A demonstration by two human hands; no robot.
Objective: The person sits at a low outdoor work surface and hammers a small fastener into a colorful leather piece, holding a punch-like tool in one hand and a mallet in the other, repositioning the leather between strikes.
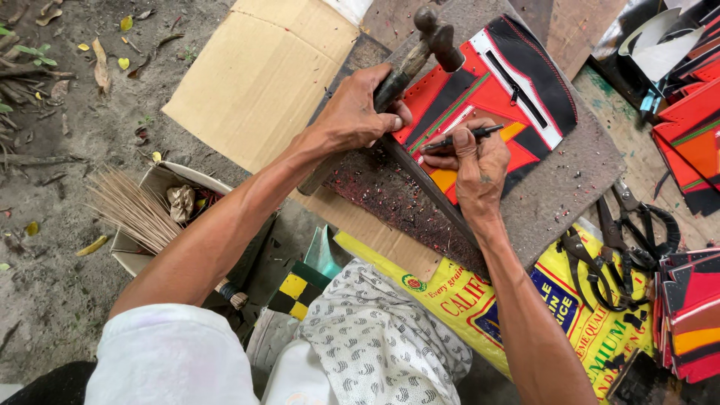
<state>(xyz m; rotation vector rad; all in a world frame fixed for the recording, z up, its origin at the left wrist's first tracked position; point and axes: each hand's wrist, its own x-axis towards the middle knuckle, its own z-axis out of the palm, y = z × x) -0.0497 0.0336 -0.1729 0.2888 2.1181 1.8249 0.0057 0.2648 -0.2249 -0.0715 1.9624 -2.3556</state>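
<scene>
Site is an informal outdoor craft workplace, set up on bare ground rather than in a building. Evidence: sandy soil (52,285) strewn with dry leaves and twigs lies directly beside the work area. A flattened cardboard sheet (259,75) and a yellow printed sack (510,307) serve as ground cover. A worn, pitted board (570,172) serves as the work surface. Hand tools are present: a hammer (420,49), scissors (645,225) and pliers (592,266). Stacks of cut red, black and orange panels (690,315) lie at the right, indicating leather or vinyl goods production. A box (150,225) holds thin sticks.
</scene>
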